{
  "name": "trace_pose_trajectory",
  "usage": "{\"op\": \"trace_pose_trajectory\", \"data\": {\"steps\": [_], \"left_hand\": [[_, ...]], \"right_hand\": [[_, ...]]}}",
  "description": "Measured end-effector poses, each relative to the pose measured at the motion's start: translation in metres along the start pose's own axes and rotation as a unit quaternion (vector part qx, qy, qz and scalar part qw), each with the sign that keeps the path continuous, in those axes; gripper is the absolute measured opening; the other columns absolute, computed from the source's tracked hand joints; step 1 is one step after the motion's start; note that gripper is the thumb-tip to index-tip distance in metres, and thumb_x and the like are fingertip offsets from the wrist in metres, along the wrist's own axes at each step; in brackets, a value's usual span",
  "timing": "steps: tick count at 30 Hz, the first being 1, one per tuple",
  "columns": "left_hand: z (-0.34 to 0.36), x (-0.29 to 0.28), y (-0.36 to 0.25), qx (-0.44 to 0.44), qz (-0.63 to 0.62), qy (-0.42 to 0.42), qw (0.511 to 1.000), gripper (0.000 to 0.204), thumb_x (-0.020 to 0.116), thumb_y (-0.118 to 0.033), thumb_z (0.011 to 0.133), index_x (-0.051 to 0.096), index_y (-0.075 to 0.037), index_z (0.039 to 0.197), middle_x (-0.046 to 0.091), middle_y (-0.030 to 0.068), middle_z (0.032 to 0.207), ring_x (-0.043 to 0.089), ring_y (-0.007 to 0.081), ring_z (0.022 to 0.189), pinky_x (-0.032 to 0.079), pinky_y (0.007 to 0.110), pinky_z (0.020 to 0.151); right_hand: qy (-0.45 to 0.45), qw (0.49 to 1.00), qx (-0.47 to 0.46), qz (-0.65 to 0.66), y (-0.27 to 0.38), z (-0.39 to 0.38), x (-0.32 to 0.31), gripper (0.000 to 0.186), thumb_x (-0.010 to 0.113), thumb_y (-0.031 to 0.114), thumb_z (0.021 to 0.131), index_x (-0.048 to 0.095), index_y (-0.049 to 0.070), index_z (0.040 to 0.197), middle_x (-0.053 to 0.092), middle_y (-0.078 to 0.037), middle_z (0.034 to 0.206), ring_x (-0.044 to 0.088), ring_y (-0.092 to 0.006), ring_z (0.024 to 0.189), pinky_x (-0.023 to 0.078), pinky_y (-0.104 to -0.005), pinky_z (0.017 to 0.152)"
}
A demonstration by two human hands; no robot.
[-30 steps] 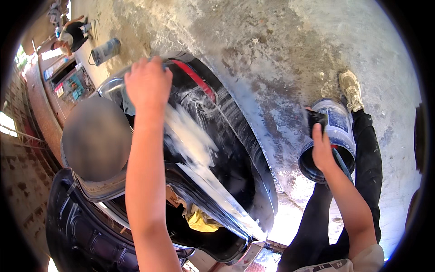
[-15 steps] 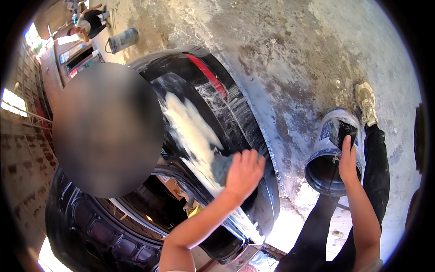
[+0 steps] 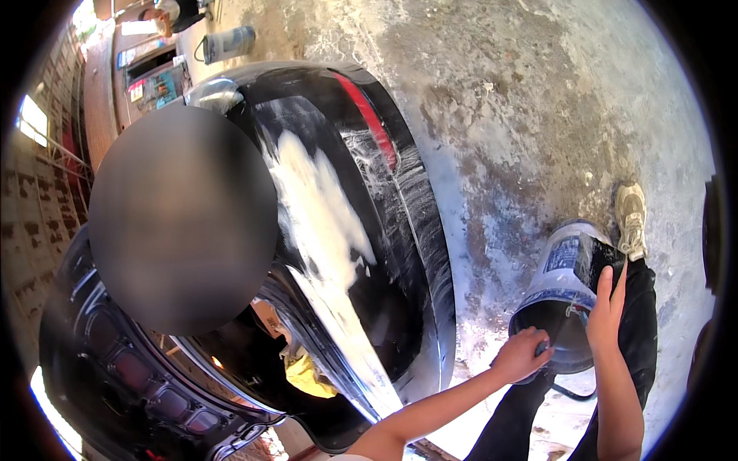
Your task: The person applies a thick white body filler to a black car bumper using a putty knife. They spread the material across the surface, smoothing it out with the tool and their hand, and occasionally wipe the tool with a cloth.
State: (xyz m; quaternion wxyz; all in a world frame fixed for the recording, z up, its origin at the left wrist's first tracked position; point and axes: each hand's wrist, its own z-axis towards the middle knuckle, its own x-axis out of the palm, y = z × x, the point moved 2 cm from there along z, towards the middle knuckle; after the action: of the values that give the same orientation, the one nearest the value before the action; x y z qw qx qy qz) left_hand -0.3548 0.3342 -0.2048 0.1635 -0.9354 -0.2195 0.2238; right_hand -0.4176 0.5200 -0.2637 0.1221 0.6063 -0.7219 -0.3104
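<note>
My left hand (image 3: 524, 355) is closed at the near rim of a white-and-blue bucket (image 3: 555, 265) standing between my legs. Only a small dark bit of a grey rag (image 3: 543, 348) shows at its fingertips; the rest is hidden. My right hand (image 3: 606, 311) is beside the bucket's wall, thumb and fingers round the edge of a thin black sheet (image 3: 600, 261), which looks like sandpaper. To the left, the black car's rear (image 3: 384, 307) has a long patch of off-white filler (image 3: 319, 207) with smeared edges. No hand touches the car.
The open trunk (image 3: 307, 399) holds a yellow item (image 3: 310, 376). Its raised lid (image 3: 138, 369) is at lower left. A second bucket (image 3: 228, 44) stands on the stained concrete floor (image 3: 530, 100) at the far left, near another person (image 3: 181, 14). A blurred disc covers part of the car.
My left hand has left the car's filler patch and moved right to the bucket's mouth. My right hand stays by the bucket with the black sheet. The view has shifted.
</note>
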Motion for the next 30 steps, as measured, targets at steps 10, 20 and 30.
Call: {"op": "trace_pose_trajectory", "data": {"steps": [10, 20, 30], "left_hand": [[0.111, 0.115, 0.076, -0.107, -0.072, 0.027, 0.991, 0.054, 0.056, -0.046, 0.099, 0.056, -0.008, 0.137, 0.058, 0.0229, 0.138, 0.058, 0.0459, 0.121, 0.049, 0.049, 0.100], [0.207, 0.166, 0.134, -0.118, -0.048, 0.008, 0.992, 0.061, 0.060, -0.044, 0.096, 0.052, -0.006, 0.144, 0.062, 0.0207, 0.137, 0.058, 0.0405, 0.127, 0.044, 0.045, 0.110], [0.218, 0.187, 0.149, -0.132, -0.055, 0.027, 0.989, 0.063, 0.063, -0.041, 0.093, 0.052, -0.006, 0.144, 0.061, 0.0218, 0.137, 0.057, 0.0404, 0.127, 0.044, 0.044, 0.110]], "right_hand": [[-0.087, 0.995, -0.043, -0.021, 0.026, 0.004, -0.022, 0.060, 0.057, 0.030, 0.106, 0.043, -0.010, 0.148, 0.054, -0.022, 0.143, 0.051, -0.0255, 0.129, 0.037, -0.0365, 0.112], [-0.006, 0.989, -0.130, 0.066, 0.055, 0.001, -0.036, 0.028, 0.059, 0.020, 0.105, 0.061, -0.004, 0.119, 0.065, -0.004, 0.106, 0.056, -0.0104, 0.096, 0.044, -0.0258, 0.087], [0.039, 0.989, -0.143, 0.015, 0.063, 0.000, -0.038, 0.025, 0.065, 0.018, 0.101, 0.066, -0.005, 0.111, 0.066, -0.003, 0.100, 0.055, -0.0103, 0.092, 0.043, -0.0254, 0.085]]}}
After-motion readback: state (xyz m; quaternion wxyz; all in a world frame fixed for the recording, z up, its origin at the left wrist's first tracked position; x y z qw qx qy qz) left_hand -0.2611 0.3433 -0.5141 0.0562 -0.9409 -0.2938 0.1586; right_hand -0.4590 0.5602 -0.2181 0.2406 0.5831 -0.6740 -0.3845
